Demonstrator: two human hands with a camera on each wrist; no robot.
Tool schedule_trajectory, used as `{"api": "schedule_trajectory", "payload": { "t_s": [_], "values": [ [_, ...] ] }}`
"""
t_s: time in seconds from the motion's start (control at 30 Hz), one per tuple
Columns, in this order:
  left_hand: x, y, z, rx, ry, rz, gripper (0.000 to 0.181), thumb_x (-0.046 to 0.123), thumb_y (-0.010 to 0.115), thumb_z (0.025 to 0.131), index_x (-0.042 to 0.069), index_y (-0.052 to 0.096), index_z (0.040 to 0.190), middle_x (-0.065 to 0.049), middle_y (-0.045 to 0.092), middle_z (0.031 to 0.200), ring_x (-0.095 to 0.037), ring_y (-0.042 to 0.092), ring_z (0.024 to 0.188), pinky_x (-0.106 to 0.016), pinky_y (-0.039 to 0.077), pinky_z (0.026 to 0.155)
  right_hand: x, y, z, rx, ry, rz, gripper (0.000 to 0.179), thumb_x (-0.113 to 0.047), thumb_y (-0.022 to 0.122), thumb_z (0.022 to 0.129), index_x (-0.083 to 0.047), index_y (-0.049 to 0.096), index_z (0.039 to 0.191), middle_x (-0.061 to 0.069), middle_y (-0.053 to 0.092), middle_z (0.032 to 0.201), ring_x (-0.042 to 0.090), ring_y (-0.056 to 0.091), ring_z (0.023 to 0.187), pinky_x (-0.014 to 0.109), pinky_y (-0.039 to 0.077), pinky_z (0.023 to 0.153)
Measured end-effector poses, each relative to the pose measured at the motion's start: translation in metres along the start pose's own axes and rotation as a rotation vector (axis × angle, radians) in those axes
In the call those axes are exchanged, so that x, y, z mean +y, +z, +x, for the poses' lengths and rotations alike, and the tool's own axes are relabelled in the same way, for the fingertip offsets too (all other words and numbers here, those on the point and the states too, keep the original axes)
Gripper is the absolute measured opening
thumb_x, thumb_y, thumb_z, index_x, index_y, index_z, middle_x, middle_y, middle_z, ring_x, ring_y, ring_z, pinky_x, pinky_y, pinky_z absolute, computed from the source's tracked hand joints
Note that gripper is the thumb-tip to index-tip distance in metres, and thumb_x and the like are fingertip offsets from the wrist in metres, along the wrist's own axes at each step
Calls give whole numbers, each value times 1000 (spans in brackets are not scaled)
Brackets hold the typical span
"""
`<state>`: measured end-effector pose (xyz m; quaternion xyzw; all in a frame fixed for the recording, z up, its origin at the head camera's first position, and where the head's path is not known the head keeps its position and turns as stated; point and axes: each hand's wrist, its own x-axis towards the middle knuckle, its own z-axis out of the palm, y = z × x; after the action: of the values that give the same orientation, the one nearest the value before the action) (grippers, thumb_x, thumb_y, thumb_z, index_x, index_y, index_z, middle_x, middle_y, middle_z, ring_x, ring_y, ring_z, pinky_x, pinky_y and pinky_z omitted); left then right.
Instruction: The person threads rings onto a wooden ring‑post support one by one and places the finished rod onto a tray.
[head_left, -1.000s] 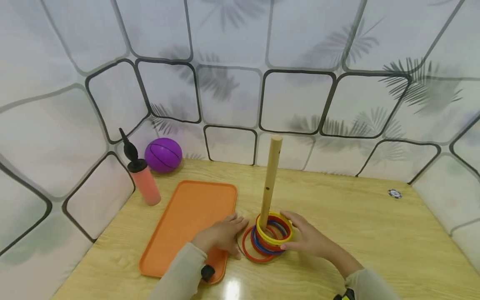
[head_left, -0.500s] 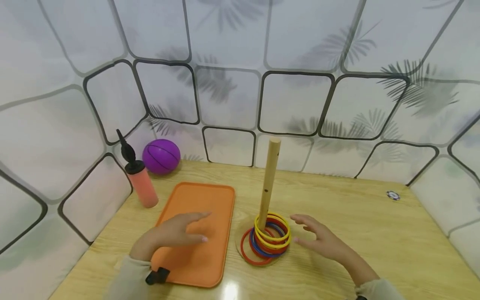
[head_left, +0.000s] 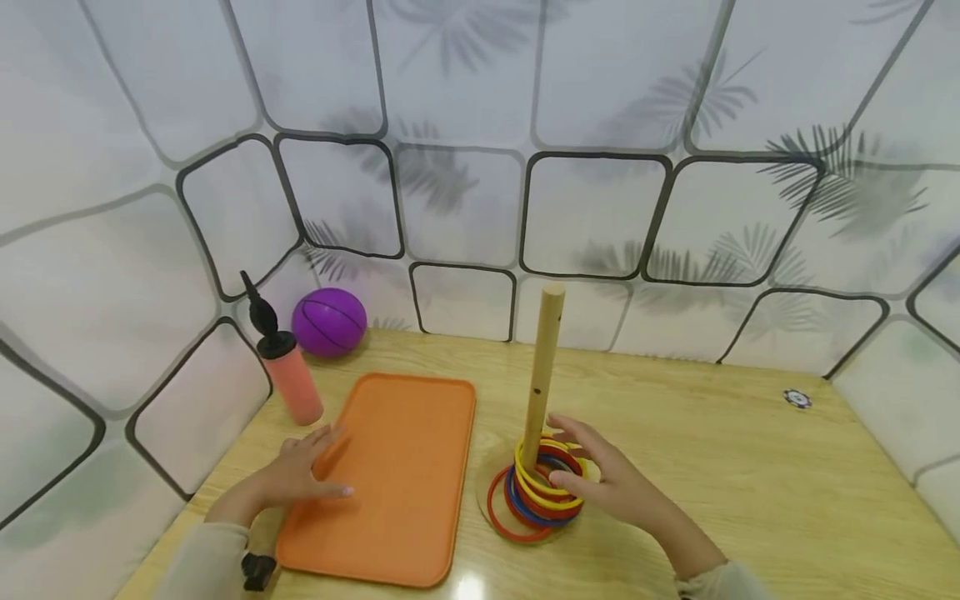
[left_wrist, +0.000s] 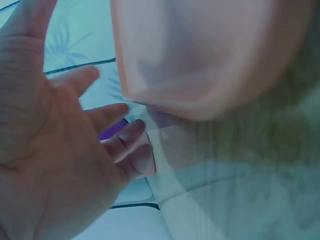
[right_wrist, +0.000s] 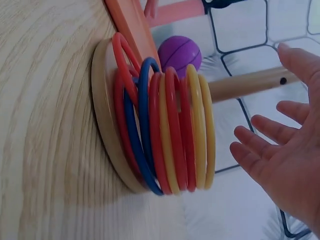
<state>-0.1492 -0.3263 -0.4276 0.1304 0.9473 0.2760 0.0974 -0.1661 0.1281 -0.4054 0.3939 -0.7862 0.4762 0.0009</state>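
My left hand [head_left: 288, 475] is at the left edge of an orange tray [head_left: 397, 475], fingers spread and thumb over the tray. Whether it touches the tray I cannot tell. In the left wrist view that hand's palm holds nothing. My right hand [head_left: 603, 479] hovers at the right of a wooden post [head_left: 545, 367] with a stack of rings around it. The right wrist view shows its fingers loosely extended and apart from the topmost yellow ring [right_wrist: 212, 140]. Red rings [right_wrist: 175, 135], blue rings [right_wrist: 145, 105] and yellow rings lie above the round wooden base [right_wrist: 102, 95]; one red ring leans outward.
A pink hand pump [head_left: 295, 387] with a black top stands left of the tray. Behind it a purple ball [head_left: 330, 322] rests against the patterned backdrop [head_left: 465, 208]. A small round chip [head_left: 797, 398] lies at the far right of the wooden table [head_left: 712, 467].
My left hand has moved left, from between tray and rings, across the tray to its left edge. The right hand drew back from the rings, then came over them again.
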Motion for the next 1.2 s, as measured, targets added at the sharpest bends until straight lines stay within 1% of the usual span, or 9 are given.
{"api": "schedule_trajectory", "payload": {
  "t_s": [0.07, 0.13, 0.23, 0.33, 0.37, 0.5, 0.7, 0.93, 1.2],
  "values": [
    [-2, 4, -2, -36, -30, 46, 102, 48, 79, 70, 2, 31, 147, -37, 19, 146, -52, 27, 116, -68, 30, 88, -2, 5, 5, -8, -3, 14, 60, -7, 58, 93, -12, 32, 147, 7, 46, 139, 25, 49, 123, 49, 42, 95],
    [-3, 7, -3, -50, -43, 90, 105, 51, 81, 65, 3, 34, 146, -35, 20, 147, -48, 30, 113, -65, 32, 88, -2, 9, 9, -1, -9, 58, 57, -6, 56, 95, -11, 34, 147, 8, 51, 135, 24, 51, 121, 46, 45, 93],
    [-2, 10, -3, -52, -58, 151, 108, 53, 83, 60, 5, 37, 145, -32, 21, 148, -41, 32, 108, -57, 34, 86, 0, 13, 13, 16, 6, 160, 50, -3, 53, 95, -6, 39, 143, 16, 56, 125, 26, 56, 114, 38, 49, 90],
    [0, 12, -3, -47, -59, 165, 107, 52, 84, 60, 5, 38, 145, -31, 22, 148, -38, 33, 105, -53, 34, 83, 3, 17, 16, 45, 53, 232, 41, -3, 52, 96, -1, 45, 137, 22, 59, 117, 27, 61, 103, 31, 53, 80],
    [0, 12, -3, -43, -56, 173, 107, 52, 84, 60, 5, 38, 145, -31, 22, 148, -38, 33, 104, -52, 34, 83, 4, 19, 18, 56, 68, 242, 39, -4, 52, 96, 0, 47, 135, 23, 60, 114, 26, 63, 100, 31, 52, 80],
    [1, 14, -4, -28, -46, 192, 107, 53, 84, 59, 5, 39, 144, -31, 24, 148, -36, 34, 103, -51, 35, 82, 6, 22, 21, 111, 101, 223, 33, -7, 53, 96, 2, 54, 128, 21, 63, 107, 19, 65, 89, 33, 54, 73],
    [3, 17, -2, -6, -25, 204, 107, 54, 84, 58, 5, 41, 143, -31, 26, 147, -39, 34, 105, -55, 34, 83, 9, 19, 11, 172, 49, 209, 31, -1, 53, 95, 2, 56, 126, 21, 64, 99, 20, 67, 78, 35, 55, 61],
    [2, 18, -1, 4, -30, 224, 109, 57, 83, 57, 5, 41, 143, -32, 26, 146, -40, 34, 107, -55, 33, 84, 14, -3, -17, 287, -17, 121, 35, 9, 52, 92, 0, 58, 125, 12, 68, 97, 13, 67, 82, 31, 56, 68],
    [5, 20, -4, 0, -39, 221, 108, 58, 82, 59, 5, 40, 144, -30, 24, 148, -39, 35, 107, -56, 33, 85, 15, -33, -47, 389, 44, 23, 38, 13, 53, 89, 1, 58, 125, -5, 67, 97, 9, 68, 78, 26, 55, 66]
  ]
}}
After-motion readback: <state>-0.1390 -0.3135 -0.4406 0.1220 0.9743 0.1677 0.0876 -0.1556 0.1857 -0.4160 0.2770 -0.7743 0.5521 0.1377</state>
